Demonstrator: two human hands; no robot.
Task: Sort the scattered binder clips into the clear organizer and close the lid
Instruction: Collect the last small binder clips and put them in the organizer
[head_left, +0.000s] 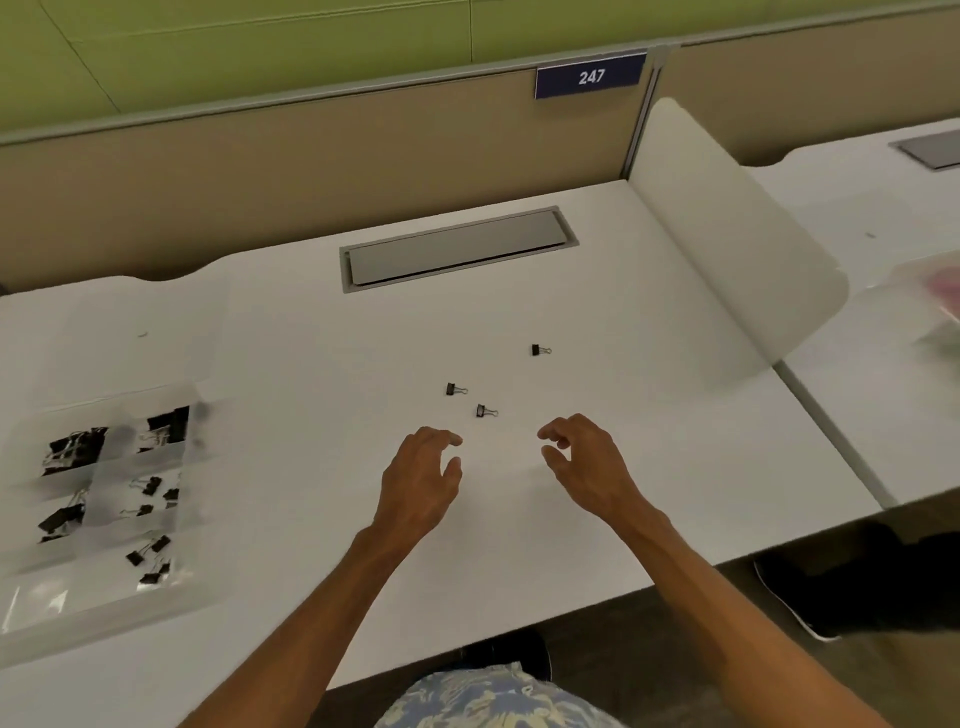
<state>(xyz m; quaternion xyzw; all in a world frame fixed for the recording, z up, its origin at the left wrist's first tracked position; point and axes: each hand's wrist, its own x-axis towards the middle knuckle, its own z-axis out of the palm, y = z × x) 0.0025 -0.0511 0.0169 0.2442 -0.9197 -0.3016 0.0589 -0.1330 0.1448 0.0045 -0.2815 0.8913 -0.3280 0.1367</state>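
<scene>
A: Hands?
B: Left hand (421, 483) and right hand (587, 467) hover over the desk (623, 312), fingers loosely curled, holding nothing.
A: Organizer (78, 608)?
B: Far left, lid (130, 358) open, stored clips (75, 449) in its compartments.
A: Loose ones?
B: Nearest clip (485, 411) just beyond the hands, second clip (455, 388) beside it, third clip (540, 349) farther right.

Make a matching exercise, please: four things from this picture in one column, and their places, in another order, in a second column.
Things:
1 organizer
2 sign
3 hatch
4 far clip

Places:
A on the partition
B at the left edge of the desk
C sunk into the desk, at the back
D loose, mid-desk

Pairs: 1-B, 2-A, 3-C, 4-D
</scene>
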